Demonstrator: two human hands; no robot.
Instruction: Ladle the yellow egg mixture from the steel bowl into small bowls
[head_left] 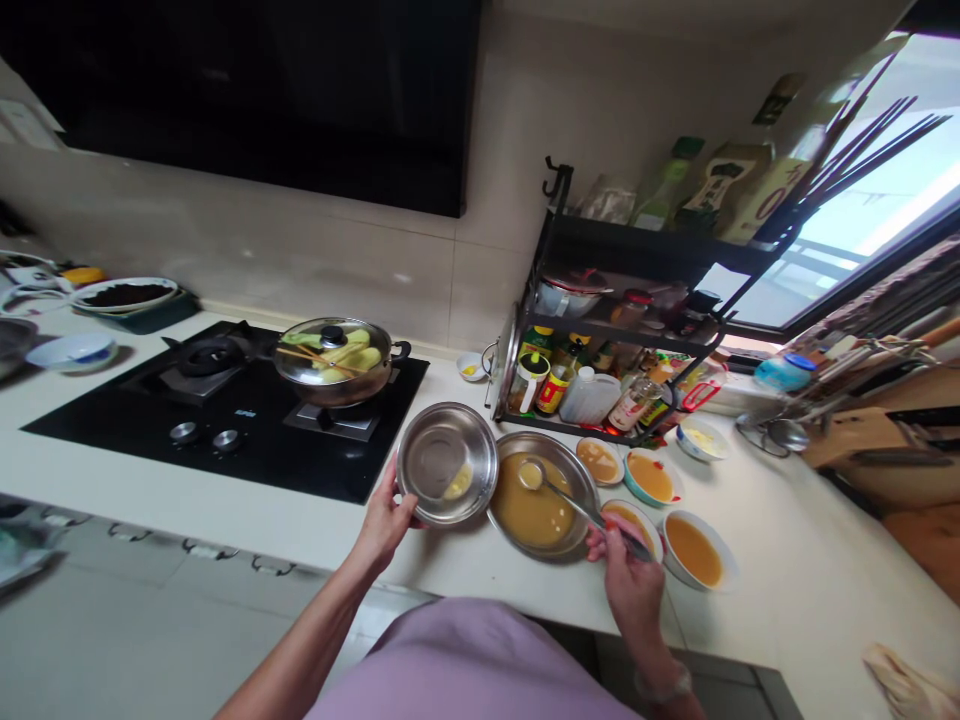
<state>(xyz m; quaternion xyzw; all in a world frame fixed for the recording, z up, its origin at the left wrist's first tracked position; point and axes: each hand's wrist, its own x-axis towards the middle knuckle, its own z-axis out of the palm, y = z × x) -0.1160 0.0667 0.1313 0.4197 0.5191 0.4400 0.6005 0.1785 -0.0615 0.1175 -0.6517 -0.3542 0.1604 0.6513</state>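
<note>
My left hand (386, 525) grips the rim of a steel bowl (431, 450), which is tilted and held up beside a larger steel basin (502, 535). A little yellowish liquid lies at the bottom of the tilted bowl. In my right hand (628, 580) is a ladle (562, 495), its round head over the yellow-brown liquid (536, 515) in the basin. Close to my right hand stand small bowls of orange-brown liquid, among them a white bowl (724, 580) and a teal-edged bowl (634, 487).
A lidded pan (337, 385) with pale green pieces inside sits on the black gas hob (277, 460) to the left. Behind the basin rises a black rack (637, 245) of bottles and jars. A knife block (862, 430) stands at the far right, and a cloth (911, 685) lies near the front.
</note>
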